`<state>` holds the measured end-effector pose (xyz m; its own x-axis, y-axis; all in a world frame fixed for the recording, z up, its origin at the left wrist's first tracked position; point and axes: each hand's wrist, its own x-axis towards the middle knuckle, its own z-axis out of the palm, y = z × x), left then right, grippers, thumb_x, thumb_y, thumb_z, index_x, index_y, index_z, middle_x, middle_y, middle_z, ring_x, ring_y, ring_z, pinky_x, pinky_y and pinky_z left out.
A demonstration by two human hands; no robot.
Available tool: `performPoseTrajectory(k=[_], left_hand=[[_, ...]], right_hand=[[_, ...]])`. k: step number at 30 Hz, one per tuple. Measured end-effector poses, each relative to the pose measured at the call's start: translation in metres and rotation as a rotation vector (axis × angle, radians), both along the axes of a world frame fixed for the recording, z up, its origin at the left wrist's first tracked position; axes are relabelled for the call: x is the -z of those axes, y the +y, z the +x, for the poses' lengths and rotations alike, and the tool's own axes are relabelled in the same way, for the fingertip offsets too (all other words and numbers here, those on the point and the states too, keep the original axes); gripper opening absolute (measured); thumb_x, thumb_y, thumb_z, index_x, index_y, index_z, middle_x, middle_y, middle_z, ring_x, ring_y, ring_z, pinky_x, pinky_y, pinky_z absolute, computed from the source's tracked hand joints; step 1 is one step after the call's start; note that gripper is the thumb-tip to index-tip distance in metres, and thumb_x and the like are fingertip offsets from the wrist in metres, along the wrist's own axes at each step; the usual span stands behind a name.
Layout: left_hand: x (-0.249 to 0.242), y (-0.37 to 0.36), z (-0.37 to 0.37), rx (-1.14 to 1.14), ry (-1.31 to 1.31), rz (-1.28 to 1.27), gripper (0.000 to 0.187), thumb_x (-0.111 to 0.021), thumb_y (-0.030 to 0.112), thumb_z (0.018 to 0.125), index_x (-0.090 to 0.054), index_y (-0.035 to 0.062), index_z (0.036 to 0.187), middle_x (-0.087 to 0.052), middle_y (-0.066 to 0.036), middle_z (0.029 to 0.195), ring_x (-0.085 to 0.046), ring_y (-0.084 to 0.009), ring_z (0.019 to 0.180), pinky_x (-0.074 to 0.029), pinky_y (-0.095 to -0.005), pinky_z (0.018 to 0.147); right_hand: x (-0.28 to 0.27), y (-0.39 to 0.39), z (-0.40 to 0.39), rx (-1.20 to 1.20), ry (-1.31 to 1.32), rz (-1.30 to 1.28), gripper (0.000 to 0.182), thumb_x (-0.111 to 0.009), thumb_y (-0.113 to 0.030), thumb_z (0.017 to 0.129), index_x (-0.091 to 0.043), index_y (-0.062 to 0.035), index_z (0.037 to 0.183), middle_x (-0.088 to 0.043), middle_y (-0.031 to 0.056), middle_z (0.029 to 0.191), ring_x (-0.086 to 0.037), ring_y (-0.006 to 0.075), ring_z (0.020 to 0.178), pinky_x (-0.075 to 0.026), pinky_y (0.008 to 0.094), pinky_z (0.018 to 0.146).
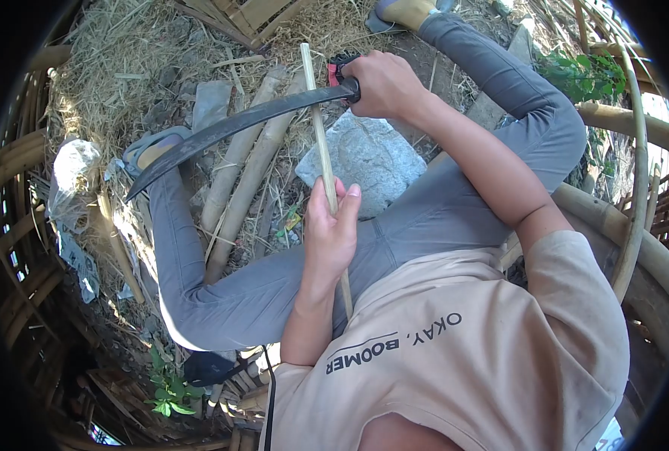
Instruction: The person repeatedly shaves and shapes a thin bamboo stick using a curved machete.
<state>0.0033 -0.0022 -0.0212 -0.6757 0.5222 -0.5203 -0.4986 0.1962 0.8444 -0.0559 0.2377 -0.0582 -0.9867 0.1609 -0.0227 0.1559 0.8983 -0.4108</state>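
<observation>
My right hand (385, 84) is closed around the handle of a long dark curved blade (236, 122), whose tip reaches out to the left. My left hand (333, 229) holds a thin pale stick (322, 143) between thumb and fingers, near its middle. The stick stands roughly upright in view, its upper end above the blade and its lower end by my lap. The blade crosses the upper part of the stick close to the handle; whether they touch I cannot tell. Under and right of the stick lies a grey stone block (376, 161) between my legs.
Bamboo poles (253, 177) lie on the ground left of the stone, with dry straw (116, 68) beyond. A clear plastic bag (75, 169) sits at the left. Bent bamboo (635, 225) curves along the right side. Green leaves (586, 75) grow at the upper right.
</observation>
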Motion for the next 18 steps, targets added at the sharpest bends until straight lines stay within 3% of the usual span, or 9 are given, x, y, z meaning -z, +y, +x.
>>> performPoseTrajectory(k=[6,10,11,15,18], left_hand=[[0.000,0.007,0.003,0.027,-0.029,0.035,0.015,-0.060,0.015,0.102,-0.045,0.0137,0.100,-0.038,0.009,0.070,-0.030,0.0023,0.050,-0.020,-0.0184,0.041],[0.000,0.006,0.001,0.035,-0.065,0.037,0.015,-0.060,0.014,0.102,-0.044,0.0138,0.100,-0.038,0.009,0.070,-0.030,0.0022,0.050,-0.020,-0.0186,0.041],[0.000,0.005,0.002,0.031,-0.050,0.032,0.016,-0.060,0.014,0.102,-0.044,0.0138,0.100,-0.038,0.009,0.070,-0.030,0.0023,0.050,-0.020,-0.0186,0.041],[0.003,0.000,0.002,0.022,-0.032,0.032,0.016,-0.060,0.014,0.102,-0.044,0.0139,0.099,-0.038,0.009,0.070,-0.030,0.0024,0.050,-0.020,-0.0185,0.041],[0.002,0.006,0.002,0.032,-0.034,0.034,0.016,-0.059,0.014,0.102,-0.044,0.0141,0.098,-0.038,0.010,0.069,-0.030,0.0024,0.050,-0.020,-0.0186,0.041]], right_hand=[[0.008,0.042,-0.001,0.159,0.060,-0.037,0.027,-0.073,-0.025,0.073,-0.077,-0.0034,0.089,-0.071,0.0219,0.079,-0.071,0.0388,0.080,-0.058,0.0467,0.080],[-0.006,0.020,0.009,0.069,0.034,-0.033,0.032,-0.074,-0.024,0.070,-0.078,-0.0068,0.097,-0.071,0.0210,0.080,-0.071,0.0379,0.082,-0.058,0.0460,0.081],[-0.013,0.010,0.009,0.031,0.025,-0.033,0.031,-0.072,-0.018,0.068,-0.077,-0.0050,0.095,-0.070,0.0217,0.078,-0.070,0.0389,0.081,-0.056,0.0471,0.080],[-0.004,0.016,-0.007,0.082,-0.022,0.015,0.026,-0.073,-0.017,0.064,-0.076,-0.0056,0.087,-0.069,0.0220,0.077,-0.069,0.0402,0.079,-0.056,0.0481,0.077],[0.004,0.026,-0.002,0.071,0.004,0.005,0.025,-0.075,-0.024,0.067,-0.075,-0.0054,0.084,-0.071,0.0190,0.076,-0.071,0.0382,0.077,-0.058,0.0468,0.074]])
